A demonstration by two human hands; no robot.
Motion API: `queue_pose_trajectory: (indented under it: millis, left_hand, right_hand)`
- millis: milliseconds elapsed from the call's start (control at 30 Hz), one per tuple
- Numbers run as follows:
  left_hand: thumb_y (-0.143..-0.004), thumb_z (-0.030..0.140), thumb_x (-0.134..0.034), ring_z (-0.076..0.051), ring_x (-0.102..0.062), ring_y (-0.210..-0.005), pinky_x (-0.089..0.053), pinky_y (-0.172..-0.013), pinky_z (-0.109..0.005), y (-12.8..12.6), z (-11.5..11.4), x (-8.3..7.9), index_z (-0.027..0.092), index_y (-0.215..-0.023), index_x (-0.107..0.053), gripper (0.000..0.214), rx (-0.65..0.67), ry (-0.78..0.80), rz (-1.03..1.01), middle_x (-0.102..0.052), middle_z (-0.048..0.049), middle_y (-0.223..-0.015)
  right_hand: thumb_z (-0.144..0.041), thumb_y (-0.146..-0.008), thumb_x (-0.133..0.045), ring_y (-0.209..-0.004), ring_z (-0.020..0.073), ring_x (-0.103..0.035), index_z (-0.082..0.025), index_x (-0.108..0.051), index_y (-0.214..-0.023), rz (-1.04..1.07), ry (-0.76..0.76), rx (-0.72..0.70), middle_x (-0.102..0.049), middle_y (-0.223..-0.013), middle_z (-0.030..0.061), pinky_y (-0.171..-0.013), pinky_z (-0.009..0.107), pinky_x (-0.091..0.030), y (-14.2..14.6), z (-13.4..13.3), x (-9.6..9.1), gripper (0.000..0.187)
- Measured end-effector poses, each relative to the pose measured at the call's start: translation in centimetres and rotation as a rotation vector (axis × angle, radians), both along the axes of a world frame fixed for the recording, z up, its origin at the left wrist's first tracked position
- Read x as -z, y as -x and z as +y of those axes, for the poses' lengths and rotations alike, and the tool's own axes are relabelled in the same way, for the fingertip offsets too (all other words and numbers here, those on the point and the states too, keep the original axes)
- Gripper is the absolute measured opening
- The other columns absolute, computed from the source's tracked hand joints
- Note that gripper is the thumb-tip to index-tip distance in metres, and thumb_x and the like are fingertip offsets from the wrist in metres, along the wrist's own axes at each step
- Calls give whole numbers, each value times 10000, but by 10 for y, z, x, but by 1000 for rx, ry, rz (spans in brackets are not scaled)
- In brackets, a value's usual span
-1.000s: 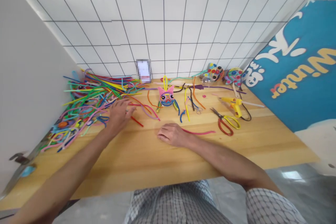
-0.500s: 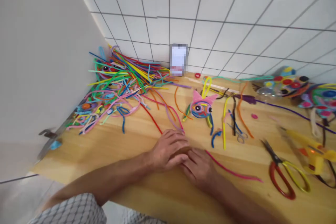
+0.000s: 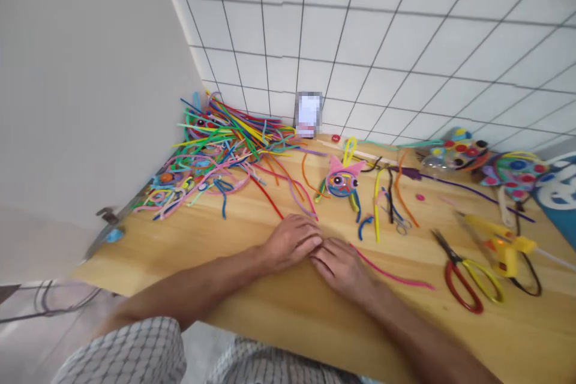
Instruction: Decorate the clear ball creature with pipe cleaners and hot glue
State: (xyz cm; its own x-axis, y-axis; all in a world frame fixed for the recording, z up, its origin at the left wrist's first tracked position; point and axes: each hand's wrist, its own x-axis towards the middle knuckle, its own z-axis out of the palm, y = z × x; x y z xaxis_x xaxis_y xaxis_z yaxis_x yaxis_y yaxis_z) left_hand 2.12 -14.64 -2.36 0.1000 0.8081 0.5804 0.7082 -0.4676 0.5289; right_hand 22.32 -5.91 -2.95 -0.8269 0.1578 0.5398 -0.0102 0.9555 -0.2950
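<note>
My two hands meet fingertip to fingertip near the middle of the wooden table [image 3: 189,246]. My left hand [image 3: 291,241] is curled, and a red pipe cleaner [image 3: 266,197] runs from the pile into its fingers. My right hand [image 3: 341,265] is closed on the end of a pink pipe cleaner [image 3: 396,277] that trails off to the right across the wood. Just beyond the hands lies a small pink-eared pipe-cleaner cat figure [image 3: 342,182].
A big tangle of coloured pipe cleaners [image 3: 216,150] fills the back left corner. Red-and-yellow scissors [image 3: 463,279], a yellow glue gun [image 3: 499,241], small scissors [image 3: 399,223] and two button-covered figures [image 3: 454,153] lie to the right. A phone [image 3: 308,114] leans on the tiled wall.
My left hand pulled back from the pile with the red pipe cleaner and joined my right hand. The view swung left and down.
</note>
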Motion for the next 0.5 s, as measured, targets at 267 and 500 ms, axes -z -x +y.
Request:
queue_pose_trajectory:
  millis: [267,500]
  left_hand:
    - [-1168,387,-398,-212,-724,-865,-553,-859,-356,-5,11,9,177,-896,-722,471,-4,4,148,-770,-102,-876]
    - [-1174,532,-269,-187,-646,-733,-518,-732,-306,-2,16,5,181,-755,-645,663,-41,13,103,-680,-75,-739]
  right_hand:
    - [-179,-1081,-575,-868,225,-748,-198,-740,-987,32,-102,-15,-794,-908,82,-845,373,-625,2,4,-2,191]
    - [-221,-1094,-599,-877,193,-746,-206,-754,-965,-174,-42,-269,-800,-930,48,-892,344,-588,15,-56,-94,203]
